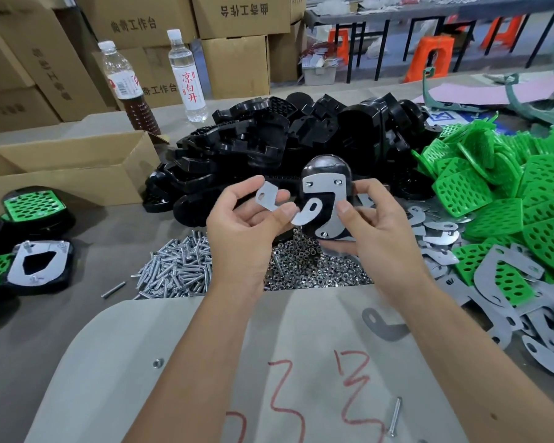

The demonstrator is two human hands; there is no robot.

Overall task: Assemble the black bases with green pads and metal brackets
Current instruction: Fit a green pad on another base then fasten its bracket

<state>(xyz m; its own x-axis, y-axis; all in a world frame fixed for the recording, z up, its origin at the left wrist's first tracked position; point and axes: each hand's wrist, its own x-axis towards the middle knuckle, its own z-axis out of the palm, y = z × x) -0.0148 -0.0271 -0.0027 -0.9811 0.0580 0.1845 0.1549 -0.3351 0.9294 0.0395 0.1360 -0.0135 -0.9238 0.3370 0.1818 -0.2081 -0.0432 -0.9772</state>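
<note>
My right hand (pixel 378 225) grips a black base (pixel 327 169) held upright above the table, with one metal bracket (pixel 328 190) screwed onto its face. My left hand (pixel 247 219) pinches a second, loose curved metal bracket (pixel 271 196) just left of the base; its hooked end (pixel 309 212) overlaps the base's open side. Behind them lies a heap of black bases (pixel 269 148). Green perforated pads (pixel 493 187) are piled at the right, with flat metal brackets (pixel 506 302) spread below them.
Piles of screws (pixel 179 270) and nuts (pixel 304 266) lie under my hands. Finished assemblies (pixel 36 266) sit at the left beside an open cardboard box (pixel 64 174). Two bottles (pixel 186 75) and stacked cartons stand behind. A grey board (pixel 205 362) with a loose screw (pixel 395 417) lies in front.
</note>
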